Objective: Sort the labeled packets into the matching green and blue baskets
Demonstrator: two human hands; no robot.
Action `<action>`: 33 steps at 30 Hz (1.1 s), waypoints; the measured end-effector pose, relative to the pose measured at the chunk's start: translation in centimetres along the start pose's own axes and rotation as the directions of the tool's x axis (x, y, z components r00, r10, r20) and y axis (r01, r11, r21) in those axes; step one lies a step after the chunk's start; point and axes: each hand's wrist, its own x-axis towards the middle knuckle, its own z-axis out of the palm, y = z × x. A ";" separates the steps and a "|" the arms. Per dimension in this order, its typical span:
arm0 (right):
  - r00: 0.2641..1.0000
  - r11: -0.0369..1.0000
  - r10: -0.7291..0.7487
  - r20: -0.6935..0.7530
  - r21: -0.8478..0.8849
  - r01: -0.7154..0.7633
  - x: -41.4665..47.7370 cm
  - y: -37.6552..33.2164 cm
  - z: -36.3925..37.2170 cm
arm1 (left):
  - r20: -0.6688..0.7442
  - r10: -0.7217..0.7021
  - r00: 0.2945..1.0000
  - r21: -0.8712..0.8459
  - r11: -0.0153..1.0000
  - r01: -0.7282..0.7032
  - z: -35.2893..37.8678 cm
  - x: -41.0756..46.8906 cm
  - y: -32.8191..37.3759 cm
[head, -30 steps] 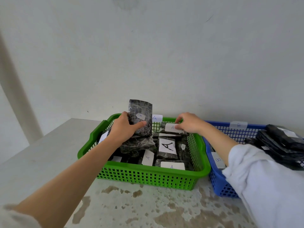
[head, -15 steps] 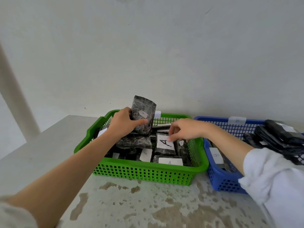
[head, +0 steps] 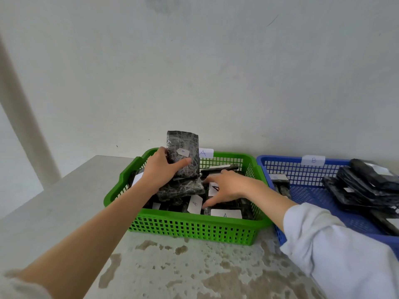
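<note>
- The left hand [head: 160, 169] stays clamped on an upright packet [head: 183, 156] tagged A, thumb across its face, above the pile inside the green basket [head: 194, 227].
- The right hand [head: 228, 187] has slid from the basket's far wall toward its near side. Its fingers now lie splayed over the flat packets just beside the left hand, partly covering the large A label [head: 213, 188]; no pinch shows.
- Right of that hand, the blue basket [head: 302, 175], tagged B, holds a stack of dark packets [head: 367, 186].
- The right hand seems to be making room, so the held A packet can settle into its matching basket.
- Under both forearms lies the stained tabletop [head: 172, 266].
</note>
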 end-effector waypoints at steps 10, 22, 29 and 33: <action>0.979 0.834 -0.109 -0.173 0.520 0.185 -2.1 3.9 -3.7 | 0.026 -0.022 0.999 0.031 0.999 0.021 -0.3 0.2 0.0; 0.933 0.965 0.109 -0.343 -0.189 -0.183 0.4 5.9 -3.5 | 0.035 -0.010 0.999 0.012 1.000 0.009 -0.3 0.1 -0.1; 0.917 0.993 0.114 -0.381 0.006 -0.121 0.1 6.0 -3.9 | 0.042 -0.010 0.999 -0.003 1.000 0.010 -0.3 0.1 -0.2; 0.926 0.956 -0.001 -0.378 0.271 0.112 -0.4 5.1 -4.0 | 0.040 -0.011 0.999 -0.009 1.000 0.012 -0.3 0.3 -0.3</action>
